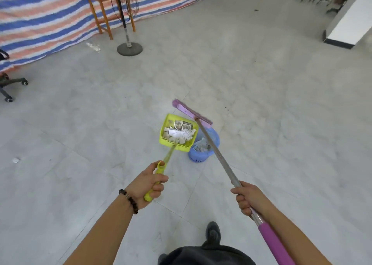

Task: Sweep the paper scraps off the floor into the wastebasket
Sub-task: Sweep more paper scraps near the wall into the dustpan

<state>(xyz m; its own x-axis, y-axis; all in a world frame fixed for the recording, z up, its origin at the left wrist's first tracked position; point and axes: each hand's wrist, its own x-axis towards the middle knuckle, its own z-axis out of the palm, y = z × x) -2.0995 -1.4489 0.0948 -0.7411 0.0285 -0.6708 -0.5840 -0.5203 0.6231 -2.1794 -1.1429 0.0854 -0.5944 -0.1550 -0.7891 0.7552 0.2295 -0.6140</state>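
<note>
My left hand (148, 185) grips the yellow handle of a yellow-green dustpan (168, 139) that is full of paper scraps (180, 133). The pan hangs just left of a blue wastebasket (214, 137), overlapping its left rim. Some paper lies inside the basket. My right hand (248, 197) grips the metal shaft of a purple broom (191, 111), whose head is raised beyond the basket. A single white scrap (15, 160) lies on the grey tiled floor at the far left.
A fan stand with a round base (129, 49) and a wooden table leg (104, 21) stand at the back by a striped tarp (40, 23). An office chair base (12, 87) is at the left edge. My shoe (213, 233) is below.
</note>
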